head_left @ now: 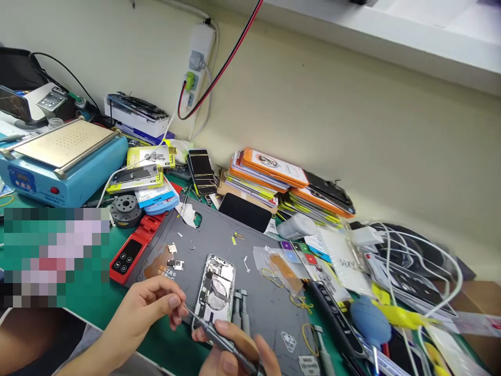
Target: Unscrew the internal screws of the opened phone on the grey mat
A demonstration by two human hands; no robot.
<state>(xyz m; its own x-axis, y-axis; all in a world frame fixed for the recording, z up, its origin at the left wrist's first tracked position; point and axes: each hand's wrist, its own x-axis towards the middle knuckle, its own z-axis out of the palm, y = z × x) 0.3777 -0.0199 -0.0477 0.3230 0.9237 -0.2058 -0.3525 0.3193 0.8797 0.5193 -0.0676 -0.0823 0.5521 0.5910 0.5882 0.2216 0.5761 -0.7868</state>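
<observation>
The right hand [241, 339] gripped a screwdriver [219, 339], its tip pinched by the left hand [148, 305]. Lower centre, the opened phone [216, 290] slanted lengthwise up-right, just beyond the right.

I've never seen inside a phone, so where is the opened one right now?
In the head view, the opened phone lies on the gray mat, low and slightly left of centre, between the left hand and two gray screwdrivers.

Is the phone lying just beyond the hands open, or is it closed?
Open: the phone lies on the grey mat, its inside uncovered, with a round disc visible.
</observation>
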